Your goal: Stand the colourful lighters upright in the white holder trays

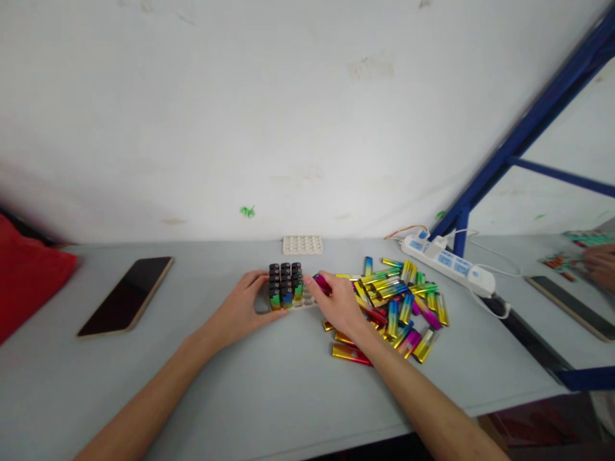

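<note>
A white tray (pixel 307 301) with round holes lies in front of me, its left part filled with upright lighters (pixel 286 282) in three columns, black tops up. My left hand (pixel 247 304) is curled round the left end of the tray, fingers behind and thumb along the front edge. Over the right part of the tray, my right hand (pixel 336 298) grips a purple lighter (pixel 321 283). Right beside that hand lies a loose pile of shiny lighters (pixel 394 307) in gold, blue, green, red and purple, partly hidden by my right forearm.
Another white tray (pixel 302 244) lies by the wall. A dark tablet-like device (pixel 127 296) and red cloth (pixel 29 275) are at left. At right are a power strip (pixel 449 261), a blue frame (pixel 504 153), a second dark device (pixel 574 306) and another person's hand (pixel 600 264).
</note>
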A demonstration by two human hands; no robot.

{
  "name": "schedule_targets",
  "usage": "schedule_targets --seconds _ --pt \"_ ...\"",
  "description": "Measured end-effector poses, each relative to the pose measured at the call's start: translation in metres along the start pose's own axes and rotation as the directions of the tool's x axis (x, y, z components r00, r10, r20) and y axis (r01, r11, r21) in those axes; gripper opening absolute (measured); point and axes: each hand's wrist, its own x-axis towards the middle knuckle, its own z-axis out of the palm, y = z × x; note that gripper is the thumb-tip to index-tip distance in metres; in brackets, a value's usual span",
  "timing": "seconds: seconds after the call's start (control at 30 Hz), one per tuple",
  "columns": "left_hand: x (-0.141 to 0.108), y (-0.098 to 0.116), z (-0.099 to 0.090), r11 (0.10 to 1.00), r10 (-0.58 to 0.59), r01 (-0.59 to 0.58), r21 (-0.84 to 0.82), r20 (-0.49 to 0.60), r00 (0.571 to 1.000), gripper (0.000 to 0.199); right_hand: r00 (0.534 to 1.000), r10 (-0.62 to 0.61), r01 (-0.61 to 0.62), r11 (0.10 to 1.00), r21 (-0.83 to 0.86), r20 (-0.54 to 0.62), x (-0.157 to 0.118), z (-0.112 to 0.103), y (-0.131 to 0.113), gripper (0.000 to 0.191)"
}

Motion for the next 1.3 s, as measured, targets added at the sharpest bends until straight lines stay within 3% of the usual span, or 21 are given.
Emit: schedule_targets --seconds 0.2,0.4,0.5,0.63,0.7,0.83,0.97,1.13,1.3 --pt "0.0 0.004 -0.003 1.0 0.0 0.0 0.005 0.001 1.0 0.071 0.999 0.052 -0.052 0.997 -0.06 0.006 0.001 0.002 0.002 0.046" --pt "-0.002 0.002 -0.002 1.0 -0.014 0.014 -0.002 0.02 1.0 0.075 1.0 0.02 -0.019 0.997 -0.073 0.024 -0.001 0.0 0.003 0.042" --pt "-0.004 0.003 -0.002 1.0 -0.027 0.027 -0.002 0.029 0.999 0.082 0.999 -0.028 0.031 0.996 -0.084 0.042 -0.002 -0.004 0.006 0.035" --pt "-0.004 0.006 -0.003 0.999 -0.027 0.028 -0.021 0.019 0.999 0.08 0.98 -0.187 0.196 0.968 -0.153 0.072 -0.001 -0.014 0.01 0.038" --pt "-0.003 0.007 -0.003 0.999 -0.025 0.026 -0.038 0.016 1.0 0.08 0.968 -0.227 0.245 0.949 -0.2 0.108 0.0 -0.02 0.011 0.045" --pt "-0.003 0.01 -0.003 0.998 -0.024 0.025 -0.055 0.026 0.999 0.078 0.959 -0.174 0.222 0.953 -0.208 0.225 -0.001 -0.026 0.013 0.053" --pt "-0.003 0.01 -0.003 0.998 -0.034 0.035 -0.048 0.012 0.999 0.077 0.942 -0.175 0.237 0.951 -0.2 0.286 -0.001 -0.024 0.014 0.045" --pt "-0.002 0.007 -0.002 0.999 0.014 -0.014 -0.032 0.003 1.0 0.074 0.895 -0.249 0.376 0.868 -0.324 0.372 -0.002 -0.016 0.013 0.027" --pt "-0.002 0.004 -0.001 1.0 0.009 -0.009 0.004 -0.007 1.0 0.077 0.88 -0.253 0.433 0.773 -0.464 0.401 -0.002 -0.009 0.009 0.039"
